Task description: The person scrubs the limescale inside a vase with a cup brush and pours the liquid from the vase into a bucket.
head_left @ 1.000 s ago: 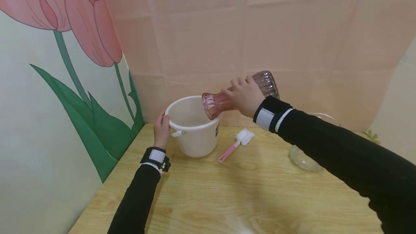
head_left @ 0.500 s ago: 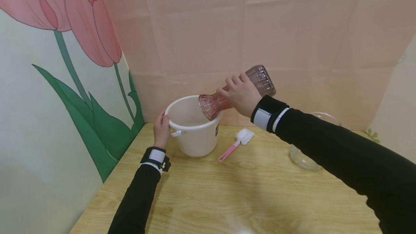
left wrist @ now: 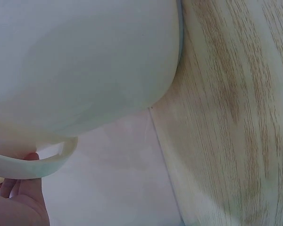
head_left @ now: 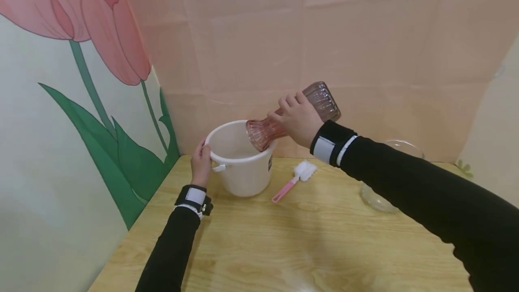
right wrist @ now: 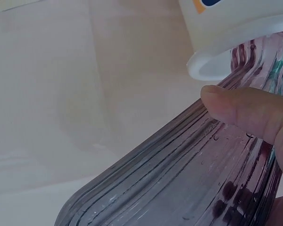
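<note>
My left hand (head_left: 201, 162) is curled over the near-left rim of the bucket (head_left: 240, 159), fingers hooked right by the side handle so it stays put. My right hand (head_left: 299, 118) is wrapped round the narrow waist of the vase (head_left: 293, 116), thumb on one side and fingers over the top, tipping it so the mouth sits just over the bucket's right rim and the base points up and to the right.

The vase is ribbed pink glass, and the wrist view shows droplets on it, so I'd call it slick and breakable, and probably bottom-heavy when it's tipped like this. The ribs give some bite, and the waist is the sensible spot to grab, since the flare on both sides stops it sliding through my hand. I wouldn't knock the lip against the plastic rim. The bucket looks thin, light plastic, likely to skate on the table (head_left: 308, 242) if I let go.

The brush (head_left: 295, 179) lies just right of the bucket, and a clear glass bowl (head_left: 379, 195) sits farther right, partly behind my sleeve.
</note>
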